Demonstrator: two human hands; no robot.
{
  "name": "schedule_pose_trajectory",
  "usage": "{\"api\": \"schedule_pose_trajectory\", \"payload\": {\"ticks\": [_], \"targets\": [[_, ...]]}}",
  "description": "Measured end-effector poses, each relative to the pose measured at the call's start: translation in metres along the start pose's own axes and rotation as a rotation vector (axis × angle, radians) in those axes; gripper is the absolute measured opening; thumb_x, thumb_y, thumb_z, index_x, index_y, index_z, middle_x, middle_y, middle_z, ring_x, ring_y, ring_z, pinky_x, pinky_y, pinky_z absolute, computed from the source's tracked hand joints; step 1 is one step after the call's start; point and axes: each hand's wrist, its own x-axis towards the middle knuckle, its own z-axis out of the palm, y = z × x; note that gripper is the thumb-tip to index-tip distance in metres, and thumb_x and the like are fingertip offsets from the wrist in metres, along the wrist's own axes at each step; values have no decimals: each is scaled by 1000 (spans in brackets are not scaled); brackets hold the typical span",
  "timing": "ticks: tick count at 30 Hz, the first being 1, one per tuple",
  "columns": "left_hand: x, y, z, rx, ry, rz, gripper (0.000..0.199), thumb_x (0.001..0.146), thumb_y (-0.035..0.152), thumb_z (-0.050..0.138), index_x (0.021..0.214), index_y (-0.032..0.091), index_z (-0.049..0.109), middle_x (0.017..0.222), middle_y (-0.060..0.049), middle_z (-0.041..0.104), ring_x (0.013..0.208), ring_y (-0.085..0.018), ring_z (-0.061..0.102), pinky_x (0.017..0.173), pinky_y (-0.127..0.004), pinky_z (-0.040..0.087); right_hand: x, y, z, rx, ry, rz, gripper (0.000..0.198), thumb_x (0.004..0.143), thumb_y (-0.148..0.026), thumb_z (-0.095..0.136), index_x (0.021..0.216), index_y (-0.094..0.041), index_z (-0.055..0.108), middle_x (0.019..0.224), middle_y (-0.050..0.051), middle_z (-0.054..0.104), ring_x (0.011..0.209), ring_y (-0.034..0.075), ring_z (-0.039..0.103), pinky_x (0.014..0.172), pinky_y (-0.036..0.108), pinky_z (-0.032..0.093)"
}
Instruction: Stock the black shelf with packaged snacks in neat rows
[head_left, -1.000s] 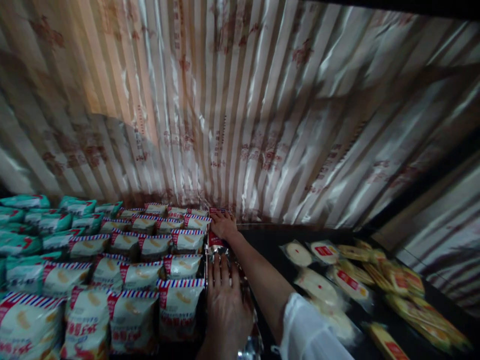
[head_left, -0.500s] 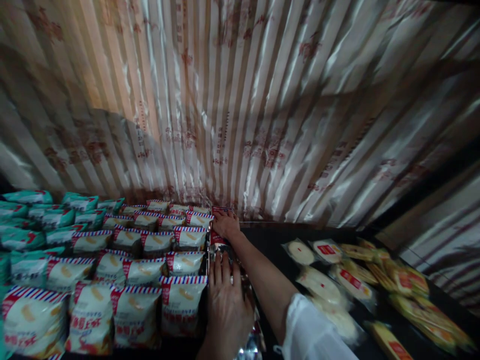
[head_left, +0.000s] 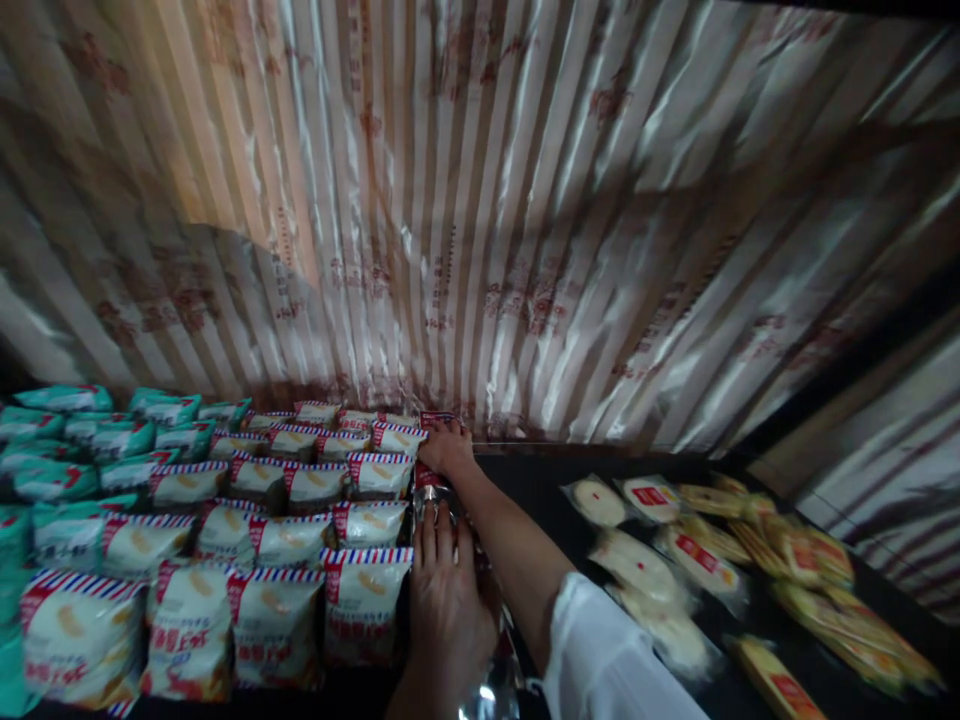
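A row of dark red, shiny packets (head_left: 433,478) runs away from me, beside the white snack bags (head_left: 367,600) with red, white and blue striped tops. My left hand (head_left: 452,590) lies palm down on the nearer packets, its fingers stretched forward. Farther up the same row, my right hand (head_left: 448,447) rests on the packet at the back end, near the plastic sheet, with its fingers laid over the top. The hands cover much of the row, and the undersides of both are hidden.
Teal bags (head_left: 64,480) fill the far left. On the dark surface (head_left: 525,490) to the right lie round, pale packed flatbreads (head_left: 637,565) and yellow packs (head_left: 847,625). A printed, striped plastic sheet (head_left: 450,200) hangs across the back.
Both hands stay on the dark red row and shift very slightly left in view. The bags at the left appear a little farther right.
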Motion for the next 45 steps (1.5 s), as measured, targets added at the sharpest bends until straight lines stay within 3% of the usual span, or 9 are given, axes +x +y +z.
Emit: {"api": "schedule_pose_trajectory", "payload": {"ticks": [5, 9, 17, 23, 30, 34, 37, 42, 45], "targets": [[-1, -1, 2, 29, 41, 17, 52, 77, 42, 54, 121, 14, 56, 136, -16, 47, 129, -33, 36, 106, -48, 30, 0, -1, 0, 24, -13, 13, 45, 85, -42, 34, 123, -29, 54, 134, 5, 49, 128, 32, 31, 99, 52, 22], [-2, -1, 1, 35, 61, 34, 48, 77, 30, 51, 122, 15, 54, 135, -14, 47, 131, -31, 34, 105, -47, 32, -1, -1, 3, 3, 22, -15, 44, 85, -40, 33, 120, -26, 56, 133, 7, 51, 127, 33, 32, 100, 53, 20], [-6, -1, 4, 13, 105, 54, 49, 74, 23, 49, 122, 15, 53, 138, -13, 44, 132, -30, 31, 106, -49, 32, 9, 5, 1, 54, -91, -54, 50, 86, -45, 32, 133, -33, 42, 143, 3, 38, 133, 33, 24, 102, 58, 17], [-6, 0, 2, 10, 106, 68, 49, 74, 23, 51, 122, 14, 54, 137, -13, 45, 132, -32, 31, 106, -50, 33, 20, 7, -8, 77, -108, -86, 43, 83, -37, 41, 124, -34, 53, 136, 2, 49, 125, 33, 40, 100, 59, 23], [-6, 0, -2, 27, 90, 61, 47, 76, 23, 50, 122, 15, 53, 137, -13, 45, 131, -31, 32, 105, -49, 34, 14, 6, -19, 113, 49, -77, 38, 90, -31, 30, 108, -28, 63, 123, 4, 60, 117, 22, 50, 102, 47, 29], [-4, 1, -7, 26, 57, 59, 46, 77, 26, 51, 122, 16, 54, 136, -12, 46, 131, -31, 32, 105, -49, 32, -4, 15, -30, 167, 253, -57, 35, 89, -26, 36, 113, -23, 61, 130, 7, 53, 123, 19, 44, 106, 37, 28], [-3, 4, -12, 37, 32, 62, 46, 77, 27, 51, 122, 16, 53, 137, -12, 45, 131, -31, 32, 106, -50, 31, -34, 27, -32, 280, 402, -158, 34, 87, -22, 41, 113, -19, 62, 132, 8, 52, 125, 18, 42, 107, 36, 29], [-4, 8, -20, 74, 2, 78, 45, 79, 28, 48, 121, 13, 52, 136, -15, 45, 132, -30, 32, 106, -51, 29, -94, 41, -19, 336, 350, -374, 32, 85, -24, 46, 110, -23, 65, 132, 6, 52, 132, 23, 32, 109, 47, 26], [-5, 10, -24, 94, -20, 85, 46, 80, 30, 47, 121, 10, 52, 135, -17, 46, 132, -30, 31, 107, -50, 27, -110, 44, -11, 300, 242, -382, 30, 85, -25, 49, 111, -25, 65, 133, 6, 52, 133, 22, 31, 109, 45, 25]]}}
